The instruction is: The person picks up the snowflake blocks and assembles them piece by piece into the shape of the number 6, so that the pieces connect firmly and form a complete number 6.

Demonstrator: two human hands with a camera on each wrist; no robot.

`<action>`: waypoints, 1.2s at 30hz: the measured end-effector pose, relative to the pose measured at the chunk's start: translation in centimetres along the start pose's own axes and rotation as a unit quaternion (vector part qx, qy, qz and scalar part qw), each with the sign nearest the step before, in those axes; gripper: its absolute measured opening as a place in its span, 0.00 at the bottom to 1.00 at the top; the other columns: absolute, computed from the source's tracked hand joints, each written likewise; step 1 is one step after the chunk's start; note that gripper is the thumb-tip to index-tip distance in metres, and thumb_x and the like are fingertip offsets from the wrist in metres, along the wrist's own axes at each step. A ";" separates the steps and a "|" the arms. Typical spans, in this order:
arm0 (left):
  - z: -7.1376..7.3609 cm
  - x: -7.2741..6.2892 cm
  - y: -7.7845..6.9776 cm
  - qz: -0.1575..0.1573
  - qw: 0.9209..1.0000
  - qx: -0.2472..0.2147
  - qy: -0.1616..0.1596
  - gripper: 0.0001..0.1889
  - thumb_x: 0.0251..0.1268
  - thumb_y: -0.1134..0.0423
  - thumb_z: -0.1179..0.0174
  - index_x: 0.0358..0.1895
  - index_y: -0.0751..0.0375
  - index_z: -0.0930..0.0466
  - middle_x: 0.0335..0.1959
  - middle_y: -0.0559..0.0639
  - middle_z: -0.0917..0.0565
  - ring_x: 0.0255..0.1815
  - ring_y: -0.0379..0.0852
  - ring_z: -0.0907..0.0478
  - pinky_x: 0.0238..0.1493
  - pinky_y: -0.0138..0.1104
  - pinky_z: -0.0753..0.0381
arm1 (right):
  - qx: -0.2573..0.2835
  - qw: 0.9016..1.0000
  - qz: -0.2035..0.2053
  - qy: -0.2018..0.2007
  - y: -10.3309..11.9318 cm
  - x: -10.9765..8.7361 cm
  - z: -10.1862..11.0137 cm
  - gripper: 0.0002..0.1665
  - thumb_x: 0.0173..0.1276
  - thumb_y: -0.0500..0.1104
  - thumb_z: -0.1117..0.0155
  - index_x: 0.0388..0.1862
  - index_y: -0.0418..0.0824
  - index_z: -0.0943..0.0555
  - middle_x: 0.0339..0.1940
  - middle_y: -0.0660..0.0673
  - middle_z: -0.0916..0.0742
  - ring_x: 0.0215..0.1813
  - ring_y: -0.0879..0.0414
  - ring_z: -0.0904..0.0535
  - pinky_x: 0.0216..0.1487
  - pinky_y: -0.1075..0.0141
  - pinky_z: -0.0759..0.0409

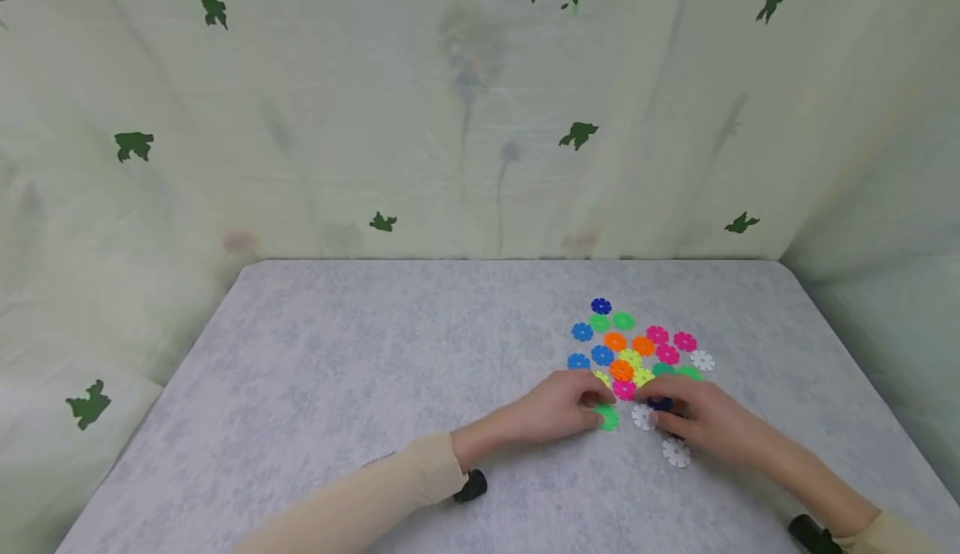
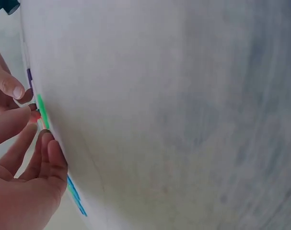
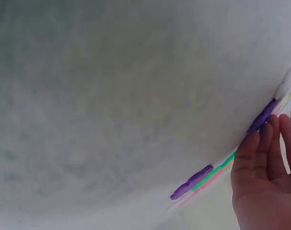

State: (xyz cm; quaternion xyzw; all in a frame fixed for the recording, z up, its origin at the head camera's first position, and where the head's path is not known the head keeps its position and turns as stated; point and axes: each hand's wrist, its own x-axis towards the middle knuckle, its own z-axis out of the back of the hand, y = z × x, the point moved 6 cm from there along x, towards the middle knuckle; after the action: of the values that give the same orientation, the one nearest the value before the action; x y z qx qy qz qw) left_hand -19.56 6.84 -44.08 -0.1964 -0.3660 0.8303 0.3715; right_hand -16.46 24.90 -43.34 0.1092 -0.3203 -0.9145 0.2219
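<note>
In the head view my left hand (image 1: pixel 558 408) is over the table with finger and thumb apart, the thumb tip right at a light green notched disc (image 1: pixel 609 418). Across from it my right hand (image 1: pixel 708 416) has its index finger and thumb spread around a dark blue disc (image 1: pixel 660 404). Its thumb tip reaches the edge of a white disc (image 1: pixel 641 417). Loosely bent left fingers (image 2: pixel 52 160) show low over the table in the left wrist view. From the right wrist, fingertips (image 3: pixel 253 141) are seen beside a purple-looking disc (image 3: pixel 261 116).
Beyond the hands several flat discs spread out, among them a pink disc (image 1: pixel 624 391), an orange disc (image 1: pixel 615 341) and a blue disc (image 1: pixel 582 332). Nearer lies another white disc (image 1: pixel 677 452). The grey table (image 1: pixel 360 346) meets a printed curtain (image 1: pixel 315 121) behind.
</note>
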 end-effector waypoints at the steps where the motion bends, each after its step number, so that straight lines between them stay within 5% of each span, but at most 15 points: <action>1: -0.1 0.1 0.1 -0.001 1.000 0.007 0.003 0.13 0.64 0.67 0.36 0.51 0.57 0.16 0.40 0.37 0.20 0.40 0.31 0.27 0.44 0.23 0.27 | 0.007 1.000 0.000 0.006 -0.2 0.1 0.0 0.17 0.67 0.46 0.31 0.55 0.54 0.19 0.50 0.58 0.17 0.44 0.61 0.24 0.41 0.68 0.21; 14: -0.5 0.8 0.0 -0.022 0.998 0.057 0.012 0.12 0.61 0.65 0.31 0.48 0.56 0.14 0.38 0.39 0.25 0.37 0.32 0.30 0.40 0.20 0.29 | 0.037 0.999 0.011 0.034 -1.4 1.0 -0.3 0.16 0.65 0.50 0.29 0.51 0.56 0.19 0.46 0.56 0.20 0.36 0.59 0.28 0.33 0.69 0.27; 26: -0.4 0.9 -0.2 0.001 0.999 0.043 0.006 0.11 0.57 0.68 0.29 0.42 0.56 0.18 0.32 0.39 0.26 0.34 0.33 0.30 0.37 0.22 0.29 | 0.024 0.998 0.029 0.045 -0.7 0.9 -0.4 0.18 0.61 0.50 0.27 0.50 0.59 0.18 0.48 0.59 0.19 0.52 0.58 0.24 0.50 0.65 0.21; 36: 0.3 0.2 0.3 0.018 1.000 0.012 0.003 0.07 0.61 0.68 0.32 0.38 0.55 0.21 0.26 0.41 0.26 0.29 0.35 0.30 0.33 0.24 0.28 | 0.014 0.999 0.010 0.032 -0.7 0.9 0.1 0.13 0.60 0.48 0.25 0.41 0.54 0.20 0.31 0.57 0.22 0.34 0.61 0.27 0.34 0.70 0.26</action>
State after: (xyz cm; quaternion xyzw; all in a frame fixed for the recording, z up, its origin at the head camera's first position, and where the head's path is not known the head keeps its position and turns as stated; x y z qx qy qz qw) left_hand -20.02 6.73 -44.06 -0.2011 -0.3513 0.8407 0.3596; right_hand -17.54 25.05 -43.79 0.1385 -0.3268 -0.9037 0.2394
